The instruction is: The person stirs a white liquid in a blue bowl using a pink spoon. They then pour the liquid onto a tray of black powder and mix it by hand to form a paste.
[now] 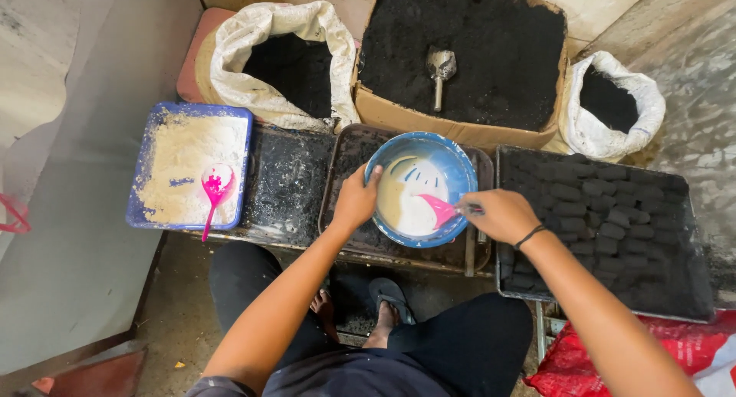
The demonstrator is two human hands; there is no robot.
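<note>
Fingers of the left hand [355, 200] grip the blue bowl's [452, 163] rim; the right hand [502, 215] clasps a pink spatula [441, 210] in white paste [410, 190].

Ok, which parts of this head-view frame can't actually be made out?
- Pink scoop's handle: wrapped inside the right hand.
- Left hand's fingers: tips curl over the blue bowl's rim, out of sight.
- Red bag: cut off by the bottom and right edges.
- Depth of the white mixture: not readable from above.
</note>
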